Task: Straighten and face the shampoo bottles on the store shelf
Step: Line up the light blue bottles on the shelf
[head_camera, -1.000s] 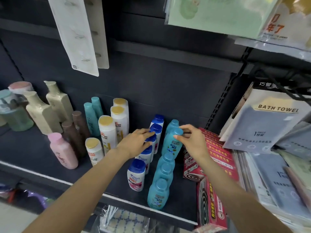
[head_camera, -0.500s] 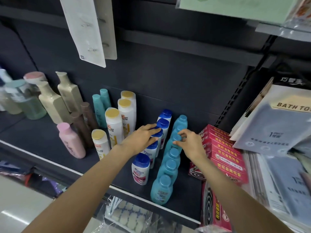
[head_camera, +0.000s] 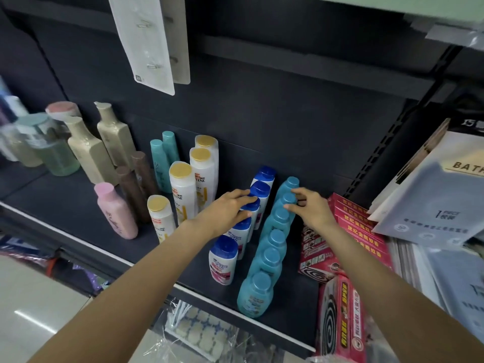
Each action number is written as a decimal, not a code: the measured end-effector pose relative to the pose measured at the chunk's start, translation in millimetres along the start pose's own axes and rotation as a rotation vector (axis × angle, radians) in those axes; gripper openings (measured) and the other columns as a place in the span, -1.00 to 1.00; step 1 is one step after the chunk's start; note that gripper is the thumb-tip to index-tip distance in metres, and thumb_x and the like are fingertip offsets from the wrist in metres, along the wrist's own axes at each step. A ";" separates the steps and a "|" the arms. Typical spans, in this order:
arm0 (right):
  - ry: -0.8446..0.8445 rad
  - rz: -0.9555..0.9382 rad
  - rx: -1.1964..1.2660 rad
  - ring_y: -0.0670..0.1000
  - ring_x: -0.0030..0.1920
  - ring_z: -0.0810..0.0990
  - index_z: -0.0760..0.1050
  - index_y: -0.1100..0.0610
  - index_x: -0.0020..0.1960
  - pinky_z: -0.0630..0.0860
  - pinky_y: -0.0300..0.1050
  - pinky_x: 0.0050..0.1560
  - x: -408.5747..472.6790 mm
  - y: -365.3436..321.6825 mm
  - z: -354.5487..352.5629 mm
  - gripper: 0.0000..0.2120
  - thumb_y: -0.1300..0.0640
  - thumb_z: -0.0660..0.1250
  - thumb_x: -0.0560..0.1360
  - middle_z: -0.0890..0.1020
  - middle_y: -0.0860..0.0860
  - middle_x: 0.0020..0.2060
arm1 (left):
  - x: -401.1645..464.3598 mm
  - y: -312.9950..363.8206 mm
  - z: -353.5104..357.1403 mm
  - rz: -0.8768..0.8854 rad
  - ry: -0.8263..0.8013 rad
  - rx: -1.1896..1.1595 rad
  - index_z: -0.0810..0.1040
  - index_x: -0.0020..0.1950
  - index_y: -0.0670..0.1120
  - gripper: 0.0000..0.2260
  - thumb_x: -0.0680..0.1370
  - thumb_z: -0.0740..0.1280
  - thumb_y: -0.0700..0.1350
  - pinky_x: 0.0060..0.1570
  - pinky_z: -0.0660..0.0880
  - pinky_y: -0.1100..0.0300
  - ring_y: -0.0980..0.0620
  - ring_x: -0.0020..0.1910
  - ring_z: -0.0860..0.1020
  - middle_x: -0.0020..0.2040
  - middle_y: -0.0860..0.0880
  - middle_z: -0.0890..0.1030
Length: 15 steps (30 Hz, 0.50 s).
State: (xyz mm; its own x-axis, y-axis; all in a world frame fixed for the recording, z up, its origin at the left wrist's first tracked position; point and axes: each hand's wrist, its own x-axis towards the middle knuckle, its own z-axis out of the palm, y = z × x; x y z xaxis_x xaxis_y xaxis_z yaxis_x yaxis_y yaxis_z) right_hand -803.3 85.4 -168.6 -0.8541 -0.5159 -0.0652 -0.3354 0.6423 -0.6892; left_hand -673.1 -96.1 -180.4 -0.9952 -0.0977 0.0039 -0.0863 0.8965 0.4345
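Note:
Two rows of shampoo bottles run front to back on the dark shelf [head_camera: 65, 203]. One row is white bottles with dark-blue caps [head_camera: 223, 260]; the other, to its right, is teal bottles [head_camera: 255, 294]. My left hand [head_camera: 225, 213] lies over a blue cap in the middle of the white row, fingers curled round it. My right hand [head_camera: 310, 208] pinches the cap of the second teal bottle from the back [head_camera: 287, 199] between thumb and fingers. Both rows stand upright, labels facing front.
Left of the rows stand white bottles with gold caps [head_camera: 180, 189], a pink bottle [head_camera: 115, 210], brown and beige bottles. Red boxes [head_camera: 356, 231] crowd the right side, with bath towel packs [head_camera: 432, 200] beyond. A white card [head_camera: 146, 40] hangs above.
My right hand moved from the third teal bottle back to the one behind it. The left hand stays on the blue caps. The view tilted down and right.

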 end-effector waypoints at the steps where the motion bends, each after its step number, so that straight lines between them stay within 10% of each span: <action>1: -0.012 0.001 0.015 0.05 0.09 0.55 0.49 0.19 0.25 0.46 -0.06 0.19 1.6 -0.2 2.2 -0.59 0.18 0.45 0.44 0.60 0.11 0.10 | -0.7 -0.1 0.1 0.001 0.002 -0.004 0.26 0.49 -0.06 -0.58 0.62 0.19 -0.08 0.39 0.12 0.25 -0.01 0.44 0.24 0.49 -0.03 0.22; 6: 0.086 -0.045 0.071 -0.05 -0.04 0.51 0.54 0.20 0.15 0.35 -0.28 -0.03 3.1 -6.0 -4.3 -0.71 0.19 0.44 0.44 0.58 0.02 -0.05 | -0.7 0.8 -1.5 0.000 -0.002 -0.002 0.26 0.49 -0.05 -0.57 0.62 0.19 -0.07 0.38 0.14 0.25 0.00 0.43 0.26 0.48 -0.02 0.23; 15: 0.210 -0.142 0.320 0.00 -0.04 0.60 0.53 0.03 -0.01 0.59 0.05 0.04 -11.3 -38.2 -55.3 -0.86 0.17 0.42 0.45 0.57 -0.14 -0.18 | 5.2 19.6 -20.1 -0.049 -0.089 0.210 0.25 0.48 -0.03 -0.56 0.62 0.15 0.04 0.34 0.30 -0.03 -0.06 0.41 0.27 0.47 -0.03 0.24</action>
State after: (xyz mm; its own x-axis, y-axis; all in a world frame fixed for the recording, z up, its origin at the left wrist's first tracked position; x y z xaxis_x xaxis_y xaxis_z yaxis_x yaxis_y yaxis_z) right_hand -802.8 98.0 -101.6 -0.8819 -0.4385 0.1729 -0.3435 0.3468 -0.8728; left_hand -679.0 -87.6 -153.8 -0.9890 -0.1129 -0.0959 -0.1327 0.9629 0.2349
